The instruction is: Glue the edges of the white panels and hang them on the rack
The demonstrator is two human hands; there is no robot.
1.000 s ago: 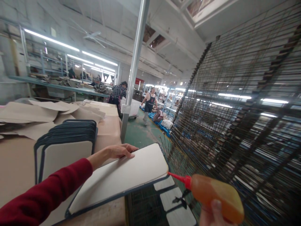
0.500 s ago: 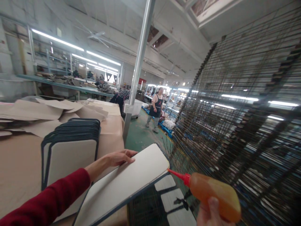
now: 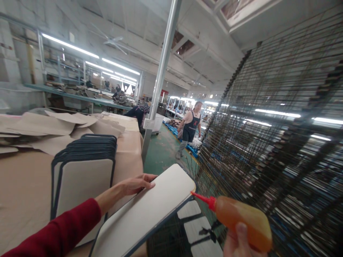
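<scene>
My left hand (image 3: 138,184) grips the upper left edge of a white panel (image 3: 150,210) with dark blue edging, thumb on its face and fingers behind. The panel is tilted, its rounded far end pointing up and right. In my right hand (image 3: 238,242) is a squeeze glue bottle (image 3: 242,221) of amber liquid, held almost level. Its red nozzle (image 3: 203,200) points left, with the tip at the panel's right corner, where a yellowish line shows along the edge. To the left leans a stack of similar dark-edged panels (image 3: 85,189).
Loose beige sheets (image 3: 50,125) lie on the brown table (image 3: 24,182). A metal post (image 3: 163,64) rises beyond the table. On the right stands a tall wire rack (image 3: 268,125). A person in an apron (image 3: 190,126) is in the aisle. Below are more white pieces (image 3: 197,228).
The person in the apron has moved to the right and nearer. My view has shifted slightly. The nozzle tip stays near the panel's right corner, and both hands keep their hold.
</scene>
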